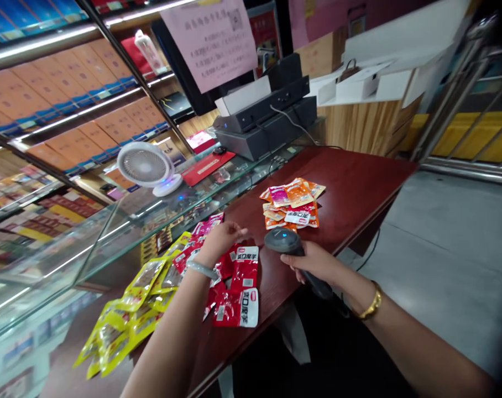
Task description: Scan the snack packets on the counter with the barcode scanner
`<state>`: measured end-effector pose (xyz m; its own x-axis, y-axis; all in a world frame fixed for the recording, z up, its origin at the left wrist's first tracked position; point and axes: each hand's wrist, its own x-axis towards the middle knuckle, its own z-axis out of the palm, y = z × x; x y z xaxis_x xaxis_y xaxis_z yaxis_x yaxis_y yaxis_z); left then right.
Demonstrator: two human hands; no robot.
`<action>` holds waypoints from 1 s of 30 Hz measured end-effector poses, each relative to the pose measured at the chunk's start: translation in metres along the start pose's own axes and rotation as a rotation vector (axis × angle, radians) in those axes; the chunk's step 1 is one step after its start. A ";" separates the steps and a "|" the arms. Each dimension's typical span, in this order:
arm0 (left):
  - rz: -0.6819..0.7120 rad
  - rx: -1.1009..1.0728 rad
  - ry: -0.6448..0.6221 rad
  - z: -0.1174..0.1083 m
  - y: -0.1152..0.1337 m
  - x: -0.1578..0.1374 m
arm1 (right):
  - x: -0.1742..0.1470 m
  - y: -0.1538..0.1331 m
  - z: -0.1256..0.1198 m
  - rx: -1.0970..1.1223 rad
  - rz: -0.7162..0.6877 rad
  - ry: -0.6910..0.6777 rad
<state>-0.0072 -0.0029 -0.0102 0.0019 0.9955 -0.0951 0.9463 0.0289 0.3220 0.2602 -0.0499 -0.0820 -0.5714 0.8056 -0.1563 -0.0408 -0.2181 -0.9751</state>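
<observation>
My right hand (317, 262) is wrapped around the handle of a dark barcode scanner (283, 241), whose head shows a small blue light. My left hand (223, 239), with a pale bangle at the wrist, hovers over red snack packets (245, 271). Its fingers are loosely bent and apart, and nothing shows in them. The red packets lie partly hidden under my left hand and forearm. Left of them spreads a heap of yellow snack packets (145, 282). Beyond the scanner, a pile of orange, red and purple packets (292, 204) rests on the brown tabletop (350, 182).
A glass display counter (122, 221) runs along the left, with a white fan (145, 165) on it. Behind stand a dark cash-register unit (267, 124) and a screen with a pink paper sheet (212, 41). Stocked shelves (60, 77) line the wall. A metal railing (445, 94) stands right.
</observation>
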 end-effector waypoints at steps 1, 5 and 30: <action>-0.002 0.080 -0.017 -0.001 -0.004 -0.014 | 0.000 -0.001 0.000 0.001 0.003 -0.006; 0.022 0.341 -0.010 0.006 -0.005 -0.058 | 0.000 -0.002 0.002 -0.006 0.011 0.002; -0.162 -0.157 0.269 0.033 0.016 -0.018 | -0.005 -0.004 0.005 -0.122 0.025 0.003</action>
<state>0.0190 -0.0238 -0.0345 -0.2493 0.9644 0.0878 0.8659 0.1814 0.4662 0.2590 -0.0553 -0.0765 -0.5685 0.8026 -0.1806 0.0732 -0.1694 -0.9828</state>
